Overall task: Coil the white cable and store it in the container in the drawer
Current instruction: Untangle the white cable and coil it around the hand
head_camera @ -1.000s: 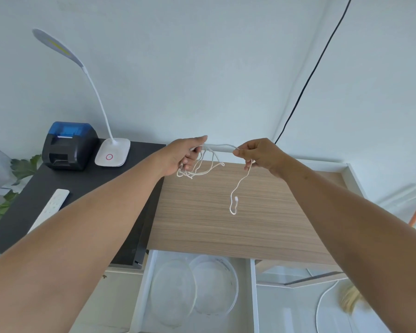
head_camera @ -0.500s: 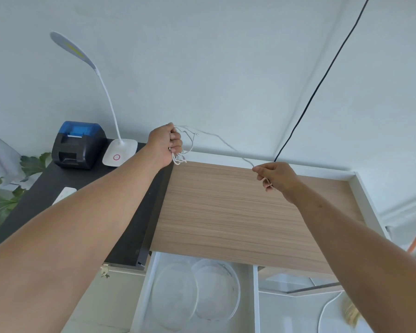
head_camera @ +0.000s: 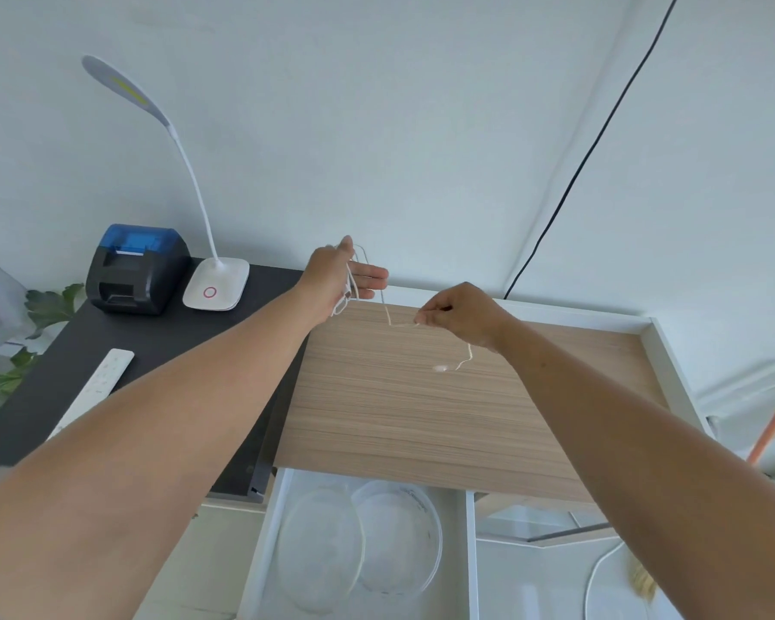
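Left hand (head_camera: 341,279) up over the far edge of the top (head_camera: 421,396), fingers now spread flat and pointing right, thumb up; half a second ago it was a closed fist. Loops of the cable (head_camera: 388,313) lie wrapped across the palm and hang just below the wrist side, so the hand serves as a former: open, yet carrying the turns

From those loops one strand drops down and right to the right hand (head_camera: 459,317), which pinches it between thumb and forefinger, other fingers curled. That hand has come in nearer the left; the span between them, long and taut a moment ago, is short and slack

Past the pinch the free tail curls under the right wrist and ends in a small plug (head_camera: 440,368), blurred, hanging over the top. Little length remains unwound

Judgement: another turn has just gone on and the coil is nearly complete; perhaps a turn or two left before the tail needs tucking

Well below both hands the drawer (head_camera: 260,552) stands open with a clear container (head_camera: 401,543) inside and what looks like its lid beside it, nothing in it yet. Loose loops could slide off spread fingers
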The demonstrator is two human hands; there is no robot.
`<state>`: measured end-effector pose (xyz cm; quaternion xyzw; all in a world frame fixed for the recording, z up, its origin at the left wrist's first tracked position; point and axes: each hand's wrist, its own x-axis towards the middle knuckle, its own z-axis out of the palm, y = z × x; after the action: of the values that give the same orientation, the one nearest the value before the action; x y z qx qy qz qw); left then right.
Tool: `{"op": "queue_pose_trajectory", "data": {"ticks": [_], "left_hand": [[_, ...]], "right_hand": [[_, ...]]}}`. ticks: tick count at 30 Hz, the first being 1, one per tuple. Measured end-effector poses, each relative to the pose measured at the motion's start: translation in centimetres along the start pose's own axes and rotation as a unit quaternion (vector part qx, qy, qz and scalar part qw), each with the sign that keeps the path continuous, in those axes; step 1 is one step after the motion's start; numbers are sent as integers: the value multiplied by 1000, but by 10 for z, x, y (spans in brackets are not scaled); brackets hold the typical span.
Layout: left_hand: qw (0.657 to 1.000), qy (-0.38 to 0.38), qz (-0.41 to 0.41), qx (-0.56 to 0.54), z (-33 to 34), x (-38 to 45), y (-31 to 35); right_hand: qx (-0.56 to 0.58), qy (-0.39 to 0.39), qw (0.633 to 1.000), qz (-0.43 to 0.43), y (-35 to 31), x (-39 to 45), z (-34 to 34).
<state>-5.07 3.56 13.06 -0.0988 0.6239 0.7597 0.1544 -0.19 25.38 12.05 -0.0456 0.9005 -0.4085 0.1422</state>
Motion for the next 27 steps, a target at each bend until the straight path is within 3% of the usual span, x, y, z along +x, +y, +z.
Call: {"op": "queue_pose_trajectory", "data": {"ticks": [3,8,16,22,27], "left_hand": [[999,-22,4,41,3,0,-6],[990,-37,0,134,6,-7,-16],[971,-78,12,225,8,-22,-23],[974,-137,-42,177,7,-23,-17],[969,-147,-74,186,-1,-22,-4]], "right_hand": [[103,-35,994,7,-8,3,0],[242,-21,970,4,-15,4,0],[312,24,950,8,-10,3,0],[293,23,955,32,-4,3,-6],[57,-38,997,28,1,-1,-19]]}}
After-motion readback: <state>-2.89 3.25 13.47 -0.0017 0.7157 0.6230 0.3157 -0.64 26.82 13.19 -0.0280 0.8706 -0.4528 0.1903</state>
